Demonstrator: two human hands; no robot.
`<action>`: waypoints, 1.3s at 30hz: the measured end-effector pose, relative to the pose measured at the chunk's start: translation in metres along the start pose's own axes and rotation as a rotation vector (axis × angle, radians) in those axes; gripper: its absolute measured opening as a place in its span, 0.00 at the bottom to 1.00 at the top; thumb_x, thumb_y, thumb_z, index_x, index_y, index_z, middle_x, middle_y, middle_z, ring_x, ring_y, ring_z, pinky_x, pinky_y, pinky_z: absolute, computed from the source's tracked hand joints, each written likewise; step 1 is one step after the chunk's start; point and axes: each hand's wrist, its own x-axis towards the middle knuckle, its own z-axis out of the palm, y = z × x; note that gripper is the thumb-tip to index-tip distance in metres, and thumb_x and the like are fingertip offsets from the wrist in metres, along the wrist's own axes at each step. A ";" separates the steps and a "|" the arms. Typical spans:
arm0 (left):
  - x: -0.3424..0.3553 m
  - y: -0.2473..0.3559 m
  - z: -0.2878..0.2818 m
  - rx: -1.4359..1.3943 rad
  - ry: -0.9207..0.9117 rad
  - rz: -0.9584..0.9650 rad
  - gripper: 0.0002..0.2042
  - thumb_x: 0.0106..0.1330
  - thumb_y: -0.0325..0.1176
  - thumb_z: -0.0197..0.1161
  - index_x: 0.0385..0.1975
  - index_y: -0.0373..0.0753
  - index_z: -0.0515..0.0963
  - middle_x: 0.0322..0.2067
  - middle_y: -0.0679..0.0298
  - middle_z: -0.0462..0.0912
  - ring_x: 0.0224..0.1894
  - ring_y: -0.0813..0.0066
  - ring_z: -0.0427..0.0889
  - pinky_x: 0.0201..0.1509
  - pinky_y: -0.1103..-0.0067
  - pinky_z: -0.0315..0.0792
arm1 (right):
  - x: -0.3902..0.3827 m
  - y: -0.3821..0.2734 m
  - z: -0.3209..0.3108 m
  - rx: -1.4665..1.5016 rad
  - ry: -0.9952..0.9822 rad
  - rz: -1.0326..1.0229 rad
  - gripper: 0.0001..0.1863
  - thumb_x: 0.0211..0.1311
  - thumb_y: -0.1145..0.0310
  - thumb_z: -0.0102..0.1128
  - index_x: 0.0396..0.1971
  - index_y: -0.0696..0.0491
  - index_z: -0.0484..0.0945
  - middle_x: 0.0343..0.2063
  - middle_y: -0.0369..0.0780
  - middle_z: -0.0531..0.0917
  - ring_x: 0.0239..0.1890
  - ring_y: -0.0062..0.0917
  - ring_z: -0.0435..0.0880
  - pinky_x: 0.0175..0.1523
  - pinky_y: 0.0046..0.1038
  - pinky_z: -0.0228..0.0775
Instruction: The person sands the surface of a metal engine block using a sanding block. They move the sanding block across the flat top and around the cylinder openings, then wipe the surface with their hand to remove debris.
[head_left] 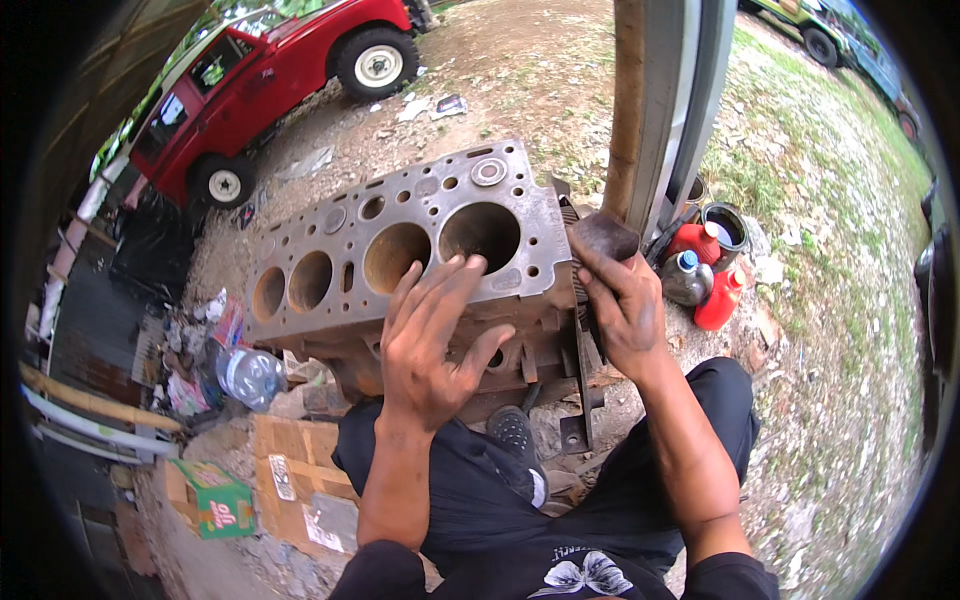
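In front of me stands a rusty engine block (345,285), its flat top face showing a row of several round cylinder bores (480,232). My left hand (430,345) is open over the near edge of the top face, fingers stretched towards the two right-hand bores and thumb apart. Whether its fingertips touch the metal I cannot tell. At the block's right end, my right hand (628,312) pinches a curved, dark brown sheet (603,238) that looks like worn sandpaper. Part of the sheet is hidden by the fingers.
A post (655,110) rises just beyond the block's right end. Red bottles (718,300), a grey bottle (686,278) and an open dark can (725,228) stand right. Left lie a clear plastic jug (250,378), cardboard (300,470) and a green box (215,498). A red vehicle (275,85) is parked behind.
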 end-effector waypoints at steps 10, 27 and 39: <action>0.017 0.007 -0.019 0.039 -0.222 -0.037 0.28 0.63 0.42 0.80 0.61 0.35 0.86 0.60 0.50 0.88 0.67 0.47 0.83 0.74 0.58 0.74 | 0.001 0.003 -0.003 0.106 0.069 -0.069 0.21 0.65 0.79 0.67 0.58 0.54 0.89 0.49 0.54 0.89 0.52 0.50 0.89 0.61 0.41 0.79; 0.054 0.025 0.007 0.197 -0.087 -0.022 0.10 0.68 0.32 0.77 0.29 0.31 0.87 0.26 0.56 0.83 0.30 0.57 0.78 0.38 0.65 0.73 | 0.032 0.026 0.027 0.160 0.216 -0.013 0.18 0.65 0.81 0.66 0.53 0.54 0.92 0.43 0.57 0.88 0.45 0.52 0.89 0.53 0.43 0.80; 0.048 0.023 0.029 0.334 0.071 0.017 0.09 0.69 0.27 0.62 0.26 0.31 0.80 0.26 0.50 0.79 0.32 0.47 0.78 0.39 0.57 0.72 | 0.038 0.056 0.049 0.138 0.298 -0.136 0.20 0.62 0.80 0.68 0.54 0.52 0.92 0.48 0.55 0.89 0.50 0.49 0.90 0.58 0.41 0.81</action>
